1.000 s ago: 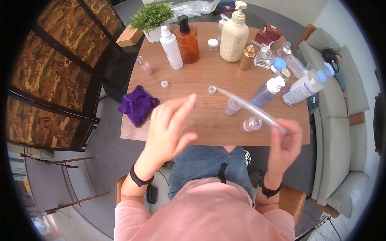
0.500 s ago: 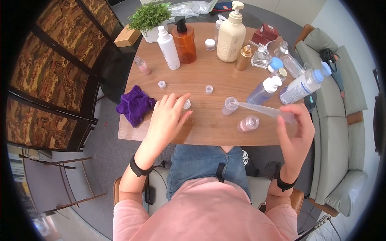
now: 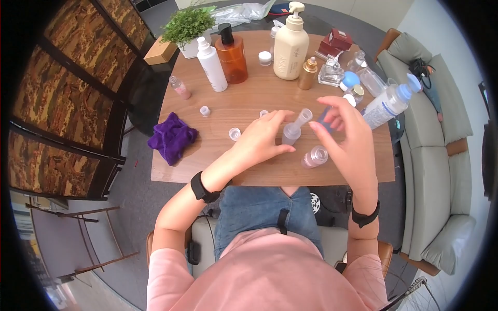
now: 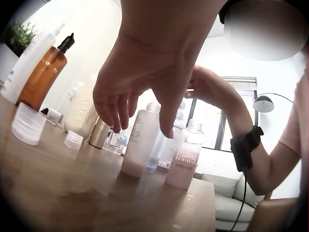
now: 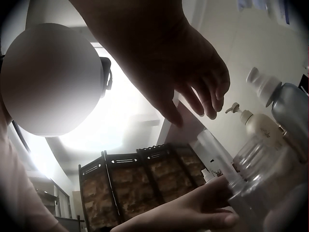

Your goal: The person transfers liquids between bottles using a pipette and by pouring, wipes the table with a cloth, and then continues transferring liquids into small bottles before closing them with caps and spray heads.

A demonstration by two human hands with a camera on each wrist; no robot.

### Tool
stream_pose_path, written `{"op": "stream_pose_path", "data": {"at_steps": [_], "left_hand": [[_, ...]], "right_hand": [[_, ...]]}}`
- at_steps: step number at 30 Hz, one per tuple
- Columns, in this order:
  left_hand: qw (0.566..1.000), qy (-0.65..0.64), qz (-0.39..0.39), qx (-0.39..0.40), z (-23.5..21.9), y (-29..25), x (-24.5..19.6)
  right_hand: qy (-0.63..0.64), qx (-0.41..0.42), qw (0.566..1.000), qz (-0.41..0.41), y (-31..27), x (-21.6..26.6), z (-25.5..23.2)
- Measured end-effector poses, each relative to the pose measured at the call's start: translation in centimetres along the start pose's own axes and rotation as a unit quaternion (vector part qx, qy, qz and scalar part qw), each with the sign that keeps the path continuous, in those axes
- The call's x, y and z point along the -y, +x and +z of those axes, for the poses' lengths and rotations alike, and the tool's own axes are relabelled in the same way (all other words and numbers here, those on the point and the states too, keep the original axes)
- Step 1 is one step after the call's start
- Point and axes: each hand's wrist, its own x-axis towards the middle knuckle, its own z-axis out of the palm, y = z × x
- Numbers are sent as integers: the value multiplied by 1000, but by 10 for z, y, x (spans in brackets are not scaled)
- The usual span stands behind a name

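Observation:
In the head view, a small clear bottle (image 3: pixel 291 135) stands upright with a translucent tube (image 3: pixel 303 117) leaning out of its mouth. My left hand (image 3: pixel 262 137) reaches around its left side, thumb and fingers apart; whether it touches is unclear. Just right of the tube, my right hand (image 3: pixel 353 137) hangs with fingers spread and nothing held. A bottle of pink liquid (image 3: pixel 315 156) stands uncapped between the hands, nearer the table edge. The left wrist view has the small bottle (image 4: pixel 141 145) beneath my left fingers, beside the pink bottle (image 4: pixel 183 162). The tube (image 5: pixel 219 157) rises below my right fingertips in the right wrist view.
A purple cloth (image 3: pixel 173 138) and loose caps (image 3: pixel 235 134) lie on the left of the wooden table (image 3: pixel 207 168). Along the back stand a white spray bottle (image 3: pixel 211 65), an amber bottle (image 3: pixel 232 59) and a cream pump bottle (image 3: pixel 291 49). More bottles crowd the right side.
My right hand has let go of the tube, which now stands in the small bottle's mouth. My left hand has moved right, from near the loose cap to the bottle.

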Motion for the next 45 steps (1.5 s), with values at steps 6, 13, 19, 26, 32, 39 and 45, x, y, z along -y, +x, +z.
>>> {"op": "stream_pose_path", "data": {"at_steps": [6,13,19,26,32,39,45], "left_hand": [[999,-34,-37,6,3,28,12],[994,20,-106,-26,-15,72,50],[991,32,-131,-11,-15,75,63],[978,137,-143,63,-35,59,65],[954,207,-163,145,-25,49,60],[962,227,-144,51,-37,42,81],[936,279,-182,110,-62,-5,46]], "right_hand": [[4,-105,994,8,-30,-7,-28],[-21,-146,987,67,-65,-13,-40],[36,-68,986,150,-86,-38,-22],[40,59,982,173,-93,-54,30],[49,23,988,145,-82,-70,64],[45,-43,985,164,-74,-80,69],[1,-45,975,216,-93,-63,53]]}}
